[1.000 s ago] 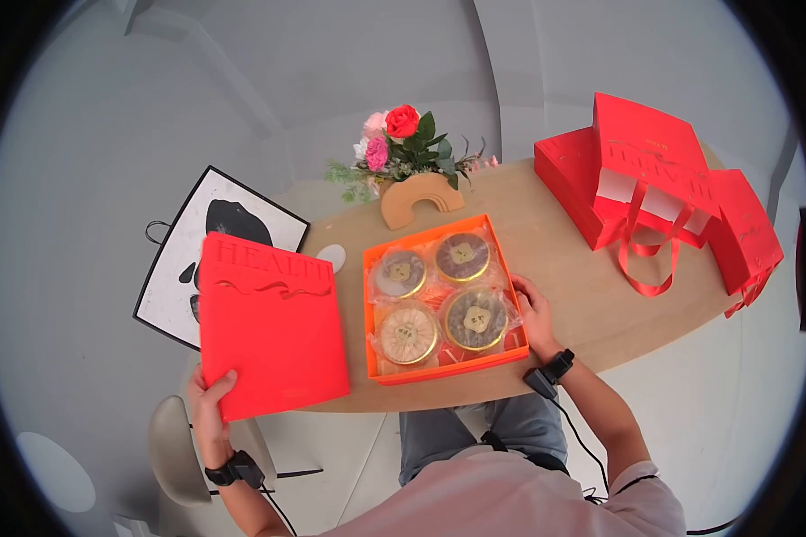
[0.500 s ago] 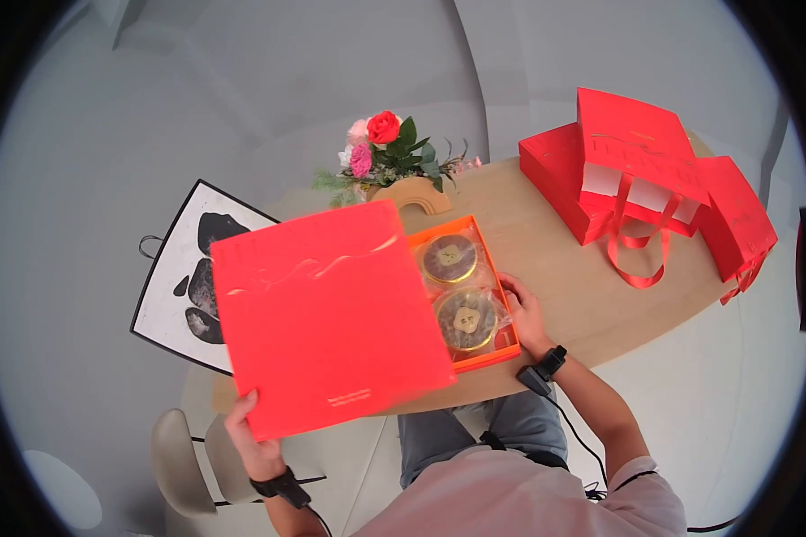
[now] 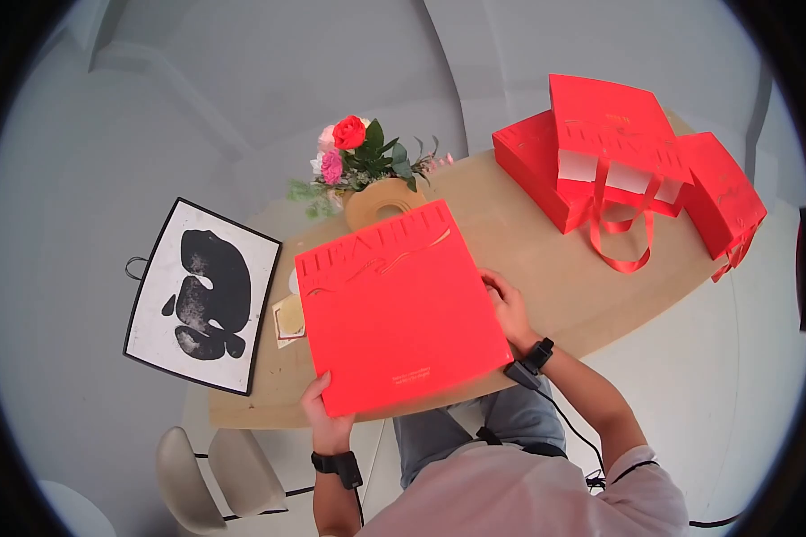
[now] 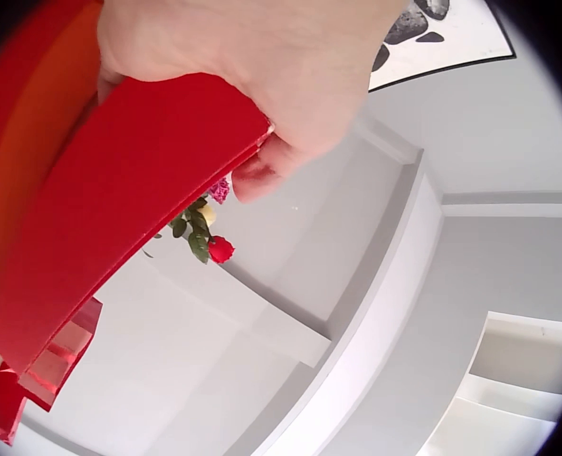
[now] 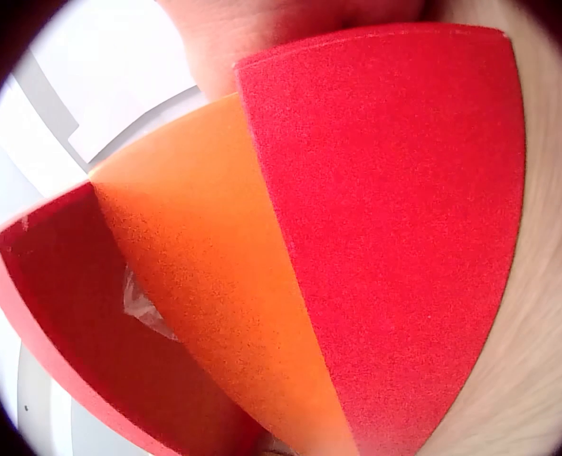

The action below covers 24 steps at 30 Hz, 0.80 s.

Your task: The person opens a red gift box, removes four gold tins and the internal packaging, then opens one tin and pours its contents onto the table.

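Observation:
My left hand (image 3: 330,419) grips a square red box lid (image 3: 403,327) by its near left corner. The left wrist view has the thumb and fingers of that hand (image 4: 252,57) on either side of the lid's wall (image 4: 119,190). The lid is held over the gift box, hiding the round tins inside. In the right wrist view, the box's red outer wall (image 5: 395,218) and orange inner wall (image 5: 214,256) stand beside the lid's tilted dark red underside (image 5: 81,313). My right hand (image 3: 509,313) rests along the box's right side.
Flowers (image 3: 367,148) in a wooden arch-shaped holder (image 3: 367,206) stand behind the lid. Red gift bags (image 3: 618,125) with ribbon handles are at the table's (image 3: 555,268) far right. To the left are a framed black-and-white picture (image 3: 215,286) and a small cream card (image 3: 287,322).
My left hand has carried the lid rightward from beside the box to over it, covering the tins. My right hand has stayed at the box's right side.

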Motion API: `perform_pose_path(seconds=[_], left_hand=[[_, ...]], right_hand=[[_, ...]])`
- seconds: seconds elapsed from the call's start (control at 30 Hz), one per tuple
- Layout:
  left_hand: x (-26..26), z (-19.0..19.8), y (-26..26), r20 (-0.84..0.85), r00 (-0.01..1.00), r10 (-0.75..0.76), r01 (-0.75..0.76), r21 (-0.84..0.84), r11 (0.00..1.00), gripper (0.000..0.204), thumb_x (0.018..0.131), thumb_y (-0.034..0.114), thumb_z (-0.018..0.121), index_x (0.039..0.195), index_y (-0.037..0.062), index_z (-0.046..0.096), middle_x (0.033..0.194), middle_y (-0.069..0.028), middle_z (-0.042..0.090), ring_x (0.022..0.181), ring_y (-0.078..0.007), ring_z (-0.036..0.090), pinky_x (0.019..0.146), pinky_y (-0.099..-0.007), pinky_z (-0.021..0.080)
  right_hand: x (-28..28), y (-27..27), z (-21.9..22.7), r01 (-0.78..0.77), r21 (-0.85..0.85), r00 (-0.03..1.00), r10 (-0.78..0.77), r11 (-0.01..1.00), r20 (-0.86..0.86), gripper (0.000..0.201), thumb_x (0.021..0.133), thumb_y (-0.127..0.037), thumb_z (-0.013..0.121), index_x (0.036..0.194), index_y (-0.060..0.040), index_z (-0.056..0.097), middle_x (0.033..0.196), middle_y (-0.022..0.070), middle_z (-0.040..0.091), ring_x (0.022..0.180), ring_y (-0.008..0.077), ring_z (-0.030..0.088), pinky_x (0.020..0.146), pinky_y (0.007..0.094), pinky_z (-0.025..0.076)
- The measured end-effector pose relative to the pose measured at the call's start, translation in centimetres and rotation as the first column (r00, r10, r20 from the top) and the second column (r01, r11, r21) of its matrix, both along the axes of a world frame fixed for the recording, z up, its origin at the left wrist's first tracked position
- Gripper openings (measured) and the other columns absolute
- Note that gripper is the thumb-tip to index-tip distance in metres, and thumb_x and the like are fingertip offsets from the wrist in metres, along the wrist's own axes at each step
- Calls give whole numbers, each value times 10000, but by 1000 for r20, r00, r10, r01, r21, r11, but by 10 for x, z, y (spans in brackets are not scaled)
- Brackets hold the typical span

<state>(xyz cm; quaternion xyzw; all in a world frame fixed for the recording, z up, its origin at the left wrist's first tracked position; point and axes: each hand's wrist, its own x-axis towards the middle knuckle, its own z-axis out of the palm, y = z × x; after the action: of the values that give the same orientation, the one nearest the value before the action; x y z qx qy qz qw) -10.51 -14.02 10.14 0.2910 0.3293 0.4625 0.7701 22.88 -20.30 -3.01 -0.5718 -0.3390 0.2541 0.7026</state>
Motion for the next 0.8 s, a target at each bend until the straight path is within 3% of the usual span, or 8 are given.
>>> perform_pose_path(seconds=[0.13, 0.37, 0.53, 0.73, 0.8], left_hand=[[14, -10, 10, 40, 999, -4, 5, -15, 1000, 331, 936, 128, 561, 1226, -26, 601, 1206, -134, 683, 1115, -255, 668, 968, -392, 541], [25, -1, 16, -38, 999, 19, -19, -11, 1000, 269, 929, 127, 606, 1166, 2, 629, 1162, -108, 696, 1079, -231, 680, 936, -384, 559], [22, 2, 19, -116, 993, -18, 19, 5, 1000, 263, 935, 166, 630, 1147, 10, 637, 1147, -109, 700, 1070, -219, 682, 921, -367, 561], [19, -1, 26, -404, 913, 51, 47, 230, 972, 331, 969, 233, 636, 1181, -22, 640, 1147, -97, 691, 1041, -175, 665, 930, -304, 504], [16, 3, 27, -645, 761, 71, 222, 362, 905, 427, 994, 283, 618, 1256, -54, 614, 1187, -93, 679, 1048, -151, 639, 929, -293, 485]], right_hand=[[1, -1, 3, -19, 34, 1000, 19, 999, -5, 317, 1016, -70, 487, 1298, 7, 608, 1151, 117, 709, 1067, 169, 652, 938, 303, 504], [2, 2, -3, -62, 92, 993, 71, 994, -97, 328, 1022, -101, 497, 1309, 26, 593, 1149, 105, 708, 1068, 162, 650, 930, 305, 510], [2, -2, 4, -16, 17, 1000, 16, 1000, 4, 334, 1040, -151, 475, 1293, 24, 605, 1148, 121, 711, 1066, 180, 654, 925, 313, 513], [2, -2, 0, -29, -11, 999, 28, 1000, -21, 356, 1067, -192, 454, 1312, 17, 605, 1188, 138, 706, 1080, 190, 650, 942, 317, 506], [3, -1, -1, -44, 1, 998, 44, 999, -33, 370, 1075, -198, 441, 1333, 21, 593, 1214, 140, 697, 1110, 191, 641, 967, 315, 495]])
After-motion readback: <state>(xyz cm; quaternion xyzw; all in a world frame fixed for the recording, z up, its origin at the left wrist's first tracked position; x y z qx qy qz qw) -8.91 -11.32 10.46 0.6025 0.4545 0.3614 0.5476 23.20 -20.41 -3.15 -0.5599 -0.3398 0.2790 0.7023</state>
